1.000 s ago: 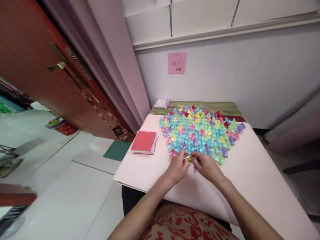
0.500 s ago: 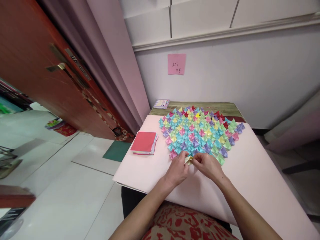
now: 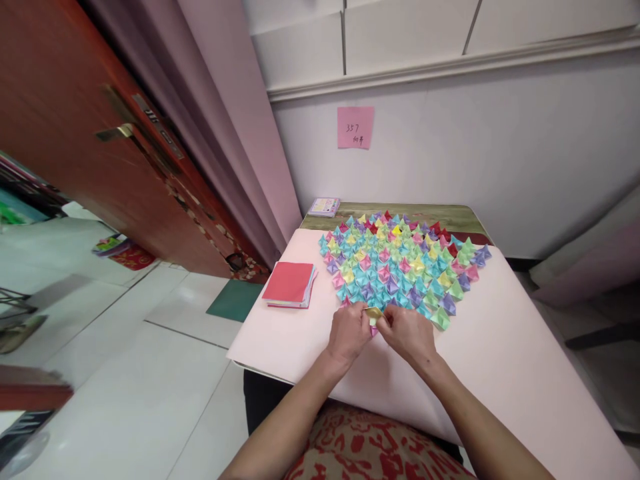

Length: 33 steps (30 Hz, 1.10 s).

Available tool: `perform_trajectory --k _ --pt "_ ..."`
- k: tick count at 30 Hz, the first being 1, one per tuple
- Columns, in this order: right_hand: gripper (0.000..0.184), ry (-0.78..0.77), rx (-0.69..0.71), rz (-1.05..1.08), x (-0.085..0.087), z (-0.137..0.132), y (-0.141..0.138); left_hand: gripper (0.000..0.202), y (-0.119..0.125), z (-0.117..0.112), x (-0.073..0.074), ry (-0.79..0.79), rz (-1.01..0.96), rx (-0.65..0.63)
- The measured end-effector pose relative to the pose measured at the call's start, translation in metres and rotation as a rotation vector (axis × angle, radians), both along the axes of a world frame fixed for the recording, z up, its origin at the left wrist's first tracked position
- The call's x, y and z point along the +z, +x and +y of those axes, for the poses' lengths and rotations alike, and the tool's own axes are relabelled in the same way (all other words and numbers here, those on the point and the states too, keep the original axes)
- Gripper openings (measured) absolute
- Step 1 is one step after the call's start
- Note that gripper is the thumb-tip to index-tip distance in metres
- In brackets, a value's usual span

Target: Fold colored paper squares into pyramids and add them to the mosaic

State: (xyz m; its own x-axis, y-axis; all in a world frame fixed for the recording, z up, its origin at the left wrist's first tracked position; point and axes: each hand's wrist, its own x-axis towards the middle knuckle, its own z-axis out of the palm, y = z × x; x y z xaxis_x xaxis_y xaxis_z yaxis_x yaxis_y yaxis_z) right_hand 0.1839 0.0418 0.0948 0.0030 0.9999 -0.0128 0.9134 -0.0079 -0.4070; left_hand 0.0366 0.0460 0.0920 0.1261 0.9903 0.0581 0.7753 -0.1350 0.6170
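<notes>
Between my two hands is a small piece of yellow folded paper (image 3: 373, 312), partly covered by the fingers. My left hand (image 3: 349, 331) pinches its left side, and my right hand (image 3: 407, 331) grips the right side. Both hands are closed and held close together above the near part of the table. Just beyond them spreads a broad cluster of folded paper pieces (image 3: 385, 272) in blue, green, pink, yellow, purple and red, each with raised points. A bit of pink shows below the yellow paper; I cannot make out what it belongs to.
A stack of square paper with a red top sheet (image 3: 289, 283) lies on the pink-covered table (image 3: 295, 340), left of the cluster. A small printed pack (image 3: 325, 207) sits at the back left corner. Behind stands a wall with a pink note (image 3: 355, 127); a door (image 3: 115, 173) is left.
My hands have turned the yellow paper and drawn closer around it, the right hand shifting slightly left. The view has moved a little; the cluster and the red-topped stack stay put.
</notes>
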Motion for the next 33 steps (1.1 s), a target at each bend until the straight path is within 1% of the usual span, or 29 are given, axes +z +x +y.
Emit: perform_trajectory --k 4,7,9,12,14,16,19,23,26,28,30,32,33 --pt "0.023 -0.001 0.002 -0.024 -0.002 0.0 -0.003 0.025 0.002 -0.001 -0.001 -0.019 0.046 0.005" --pt "0.026 -0.009 0.027 -0.009 -0.002 -0.001 0.002 0.024 -0.002 0.0 0.001 -0.032 0.069 0.018" --pt "0.026 0.017 0.084 0.053 -0.002 -0.003 0.008 0.024 -0.007 0.003 0.003 -0.037 0.076 0.033" --pt "0.042 0.148 0.24 0.175 -0.003 -0.007 0.019 0.027 -0.016 0.007 0.005 -0.041 0.078 0.056" --pt "0.036 0.244 0.351 0.176 -0.006 -0.008 0.023 0.025 -0.019 0.009 0.005 -0.045 0.077 0.062" --pt "0.027 0.304 0.424 0.113 -0.01 -0.009 0.023 0.022 -0.02 0.009 0.005 -0.05 0.073 0.055" --pt "0.023 0.356 0.471 0.041 -0.017 -0.007 0.021 0.019 -0.02 0.009 0.004 -0.059 0.05 0.036" --pt "0.023 0.417 0.511 0.078 -0.023 -0.003 0.019 0.022 -0.022 0.009 0.004 -0.075 0.008 0.012" --pt "0.021 0.437 0.491 0.143 -0.025 -0.003 0.02 0.027 -0.028 0.008 0.0 -0.072 -0.076 0.006" --pt "0.018 0.398 0.418 0.231 -0.026 -0.002 0.023 0.031 -0.037 0.007 -0.008 -0.053 -0.195 0.027" --pt "0.017 0.333 0.285 0.358 -0.025 0.002 0.032 0.035 -0.048 0.006 -0.022 0.003 -0.226 0.084" --pt "0.018 0.283 0.154 0.453 -0.024 0.012 0.047 0.036 -0.06 0.007 -0.04 0.104 -0.158 0.131" --pt "0.02 0.274 0.109 0.467 -0.023 0.02 0.056 0.036 -0.066 0.008 -0.05 0.145 -0.117 0.14"
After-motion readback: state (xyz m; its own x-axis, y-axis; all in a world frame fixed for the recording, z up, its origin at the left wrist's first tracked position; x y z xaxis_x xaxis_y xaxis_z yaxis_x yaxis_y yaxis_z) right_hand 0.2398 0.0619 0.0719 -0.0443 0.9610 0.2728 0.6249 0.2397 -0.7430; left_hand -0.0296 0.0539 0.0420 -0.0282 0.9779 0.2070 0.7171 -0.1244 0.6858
